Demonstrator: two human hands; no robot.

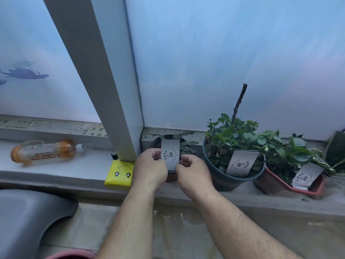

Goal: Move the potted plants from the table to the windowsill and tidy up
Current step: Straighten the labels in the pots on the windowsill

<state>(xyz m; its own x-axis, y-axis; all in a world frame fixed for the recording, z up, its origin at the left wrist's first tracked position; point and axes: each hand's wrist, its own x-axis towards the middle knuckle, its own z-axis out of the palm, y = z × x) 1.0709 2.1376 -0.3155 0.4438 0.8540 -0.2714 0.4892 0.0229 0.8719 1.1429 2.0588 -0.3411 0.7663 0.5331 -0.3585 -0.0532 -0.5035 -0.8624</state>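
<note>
Right now both hands meet at a small white card (170,153) that stands upright in front of the leftmost potted plant (179,144) on the windowsill (56,165). The card is a plain rectangle with a ring of small dark marks around a reddish figure; its long axis runs vertically and its printed face turns toward the near side. The left hand (150,170) pinches the card's left edge with curled fingers, and the right hand (192,171) pinches its lower right edge the same way. The plant behind has dull green, toothed leaves in a dark round pot, mostly hidden by the hands, close to the white window frame post (104,81).

To the right stand two more pots: a dark round pot (224,180) of glossy green leaves with a bare upright stick, and a red pot (280,186), each with a similar card leaning in it. Left of the hands lies a yellow packet (119,174), and farther left an orange bottle (44,151) on its side.
</note>
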